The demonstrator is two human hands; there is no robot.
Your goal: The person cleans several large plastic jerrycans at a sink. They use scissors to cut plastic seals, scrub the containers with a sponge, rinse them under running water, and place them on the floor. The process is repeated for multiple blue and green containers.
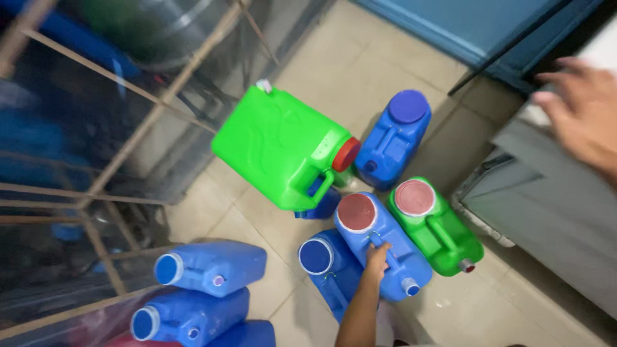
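The left hand point(378, 256) grips the moulded handle of a blue rigid plastic jerrycan with a red cap point(379, 244), standing on the tiled floor point(360, 58). Green plastic jerrycan point(437, 225) just right of it. It is probably stiff and light if empty; the handle is the natural hold. Right hand point(581, 115) open, blurred, holding nothing.

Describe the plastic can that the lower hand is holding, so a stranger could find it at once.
On the tiled floor, find the standing cluster of cans. The blue plastic jerrycan lies between a green can and another blue can. It alone pairs a blue body with a red cap, and the left hand grips its handle.

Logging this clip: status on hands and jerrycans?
Left hand grips blue jerrycan handle. Right hand free, blurred, over grey cabinet. Green jerrycan touching alongside.
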